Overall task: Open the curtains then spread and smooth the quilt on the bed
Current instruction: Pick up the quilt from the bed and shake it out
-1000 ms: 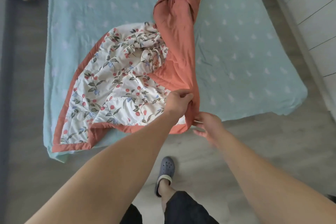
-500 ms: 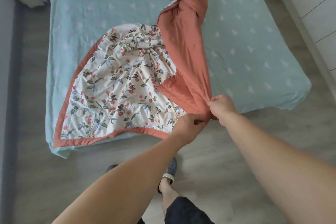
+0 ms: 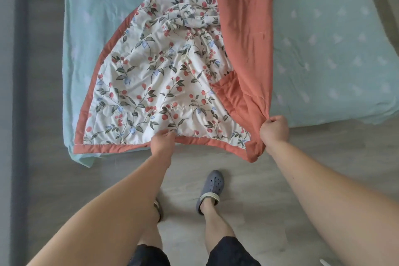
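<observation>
The quilt [image 3: 164, 84] lies bunched on the left half of the bed [image 3: 323, 54], floral white side up with a terracotta border. Its plain terracotta underside is twisted into a folded band running up the middle toward the bed's far end. My left hand [image 3: 162, 143] pinches the quilt's near hem at the bed's foot edge. My right hand [image 3: 274, 129] grips the folded terracotta edge farther right, lifted slightly off the mattress. A quilt corner droops below the bed edge between my hands. No curtains are in view.
The bed wears a pale teal sheet with small white motifs. Grey wood floor [image 3: 259, 179] lies at the foot, where my feet stand in grey clogs [image 3: 210, 190]. A dark strip [image 3: 20, 93] runs along the floor at the left.
My hands, which were together on the terracotta fold, have separated: the left slid left along the hem, the right pulled the fold rightward. The quilt has opened wider.
</observation>
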Action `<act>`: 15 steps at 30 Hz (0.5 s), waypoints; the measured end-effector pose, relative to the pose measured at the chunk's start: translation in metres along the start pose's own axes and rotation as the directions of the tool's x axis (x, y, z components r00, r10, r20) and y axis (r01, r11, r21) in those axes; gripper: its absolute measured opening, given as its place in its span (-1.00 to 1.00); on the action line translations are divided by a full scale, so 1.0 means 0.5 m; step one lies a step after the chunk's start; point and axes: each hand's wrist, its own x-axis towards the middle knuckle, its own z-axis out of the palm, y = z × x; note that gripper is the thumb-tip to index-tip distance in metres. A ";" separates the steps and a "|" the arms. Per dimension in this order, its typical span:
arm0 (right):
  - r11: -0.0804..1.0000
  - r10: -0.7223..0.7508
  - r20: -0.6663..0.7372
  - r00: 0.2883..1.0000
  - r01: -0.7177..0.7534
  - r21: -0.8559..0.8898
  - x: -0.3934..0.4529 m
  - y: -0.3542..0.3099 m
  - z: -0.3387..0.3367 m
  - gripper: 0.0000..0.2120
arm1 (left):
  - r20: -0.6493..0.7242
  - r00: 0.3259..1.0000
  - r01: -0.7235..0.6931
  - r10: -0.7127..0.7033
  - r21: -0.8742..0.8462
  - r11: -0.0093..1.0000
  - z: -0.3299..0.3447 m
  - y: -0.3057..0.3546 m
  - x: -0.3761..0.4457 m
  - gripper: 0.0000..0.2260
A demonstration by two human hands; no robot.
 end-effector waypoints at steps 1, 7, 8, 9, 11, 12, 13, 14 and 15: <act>1.000 0.005 -0.012 1.000 -0.005 0.017 -0.005 -0.004 0.019 -0.73 | -0.050 0.997 0.051 -0.051 -0.010 0.999 -0.025 -0.010 0.033 -0.59; 0.984 -0.018 -0.097 0.995 0.035 0.174 -0.025 -0.001 0.184 -0.51 | -0.114 0.923 0.345 -0.369 -0.185 0.920 -0.170 -0.098 0.264 -0.45; 0.982 -0.042 -0.102 0.994 0.060 0.178 -0.031 0.001 0.206 -0.45 | -0.053 0.906 0.398 -0.420 -0.229 0.888 -0.177 -0.099 0.278 -0.42; 0.981 -0.065 -0.096 0.993 0.081 0.176 -0.039 0.001 0.222 -0.43 | -0.013 0.865 0.474 -0.502 -0.312 0.824 -0.181 -0.106 0.296 -0.41; 0.983 -0.083 -0.068 0.994 0.093 0.161 -0.050 0.003 0.245 -0.47 | 0.089 0.839 0.517 -0.537 -0.440 0.734 -0.181 -0.112 0.314 -0.53; 0.984 -0.079 -0.047 0.996 0.085 0.154 -0.055 0.007 0.253 -0.51 | 0.097 0.846 0.500 -0.524 -0.483 0.718 -0.181 -0.110 0.310 -0.62; 0.987 -0.067 -0.025 0.997 0.070 0.147 -0.059 0.010 0.257 -0.56 | 0.097 0.851 0.484 -0.516 -0.522 0.702 -0.182 -0.111 0.313 -0.68; 0.989 -0.059 -0.015 0.998 0.060 0.132 -0.064 0.009 0.259 -0.62 | 0.085 0.847 0.474 -0.524 -0.569 0.672 -0.186 -0.105 0.308 -0.69; 0.991 -0.054 -0.024 0.998 0.056 0.118 -0.069 0.009 0.257 -0.69 | 0.056 0.856 0.438 -0.513 -0.605 0.665 -0.188 -0.103 0.306 -0.66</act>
